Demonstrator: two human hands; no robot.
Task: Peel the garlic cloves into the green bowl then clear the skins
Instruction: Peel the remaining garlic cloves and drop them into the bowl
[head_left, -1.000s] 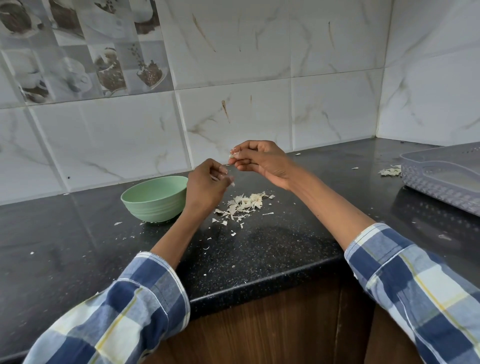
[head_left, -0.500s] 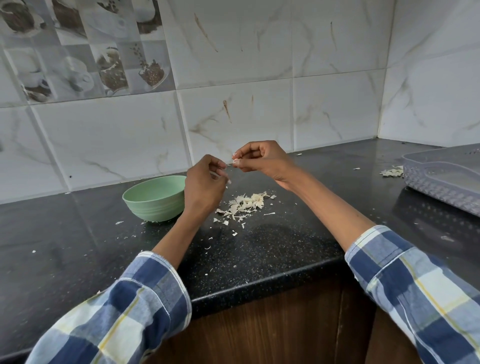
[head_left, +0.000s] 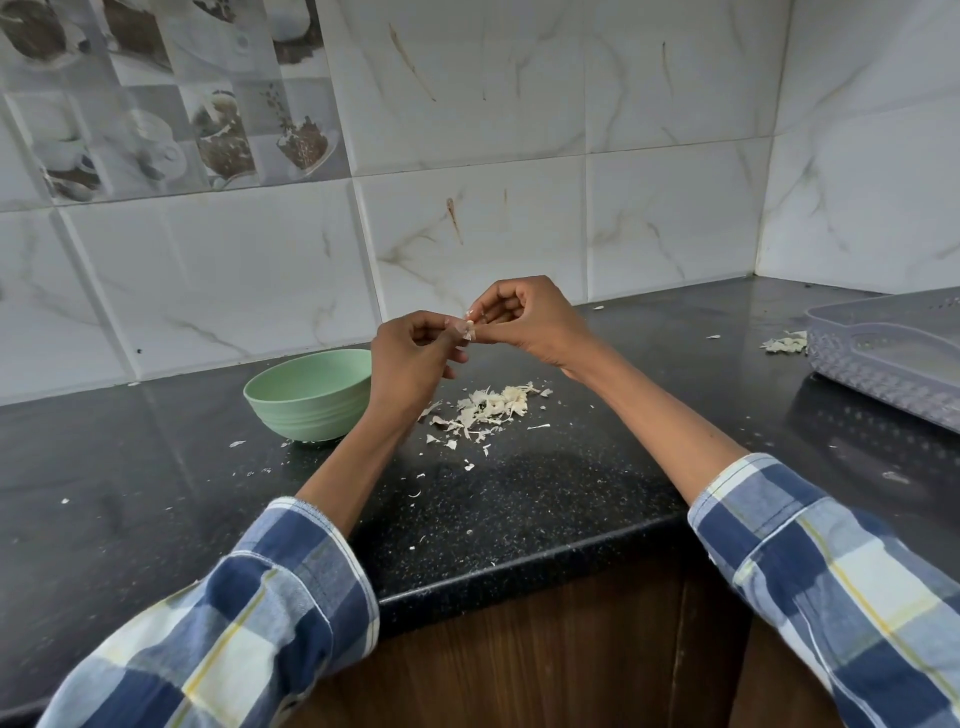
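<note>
Both hands are raised above the black counter (head_left: 519, 499) and meet over a small garlic clove (head_left: 469, 329). My left hand (head_left: 410, 358) pinches the clove with fingers curled. My right hand (head_left: 530, 322) pinches its papery skin from the other side. The green bowl (head_left: 306, 397) stands on the counter just left of my left wrist; its inside is hidden from here. A pile of pale garlic skins (head_left: 488, 408) lies on the counter below the hands.
A grey plastic basket tray (head_left: 893, 358) sits at the right edge, with a few more skins (head_left: 787, 343) beside it. Small skin flakes dot the counter. Tiled walls close the back and right. The counter's front edge runs below my forearms.
My two hands have come closer together and now meet on the clove. The left hand has risen slightly toward the right one.
</note>
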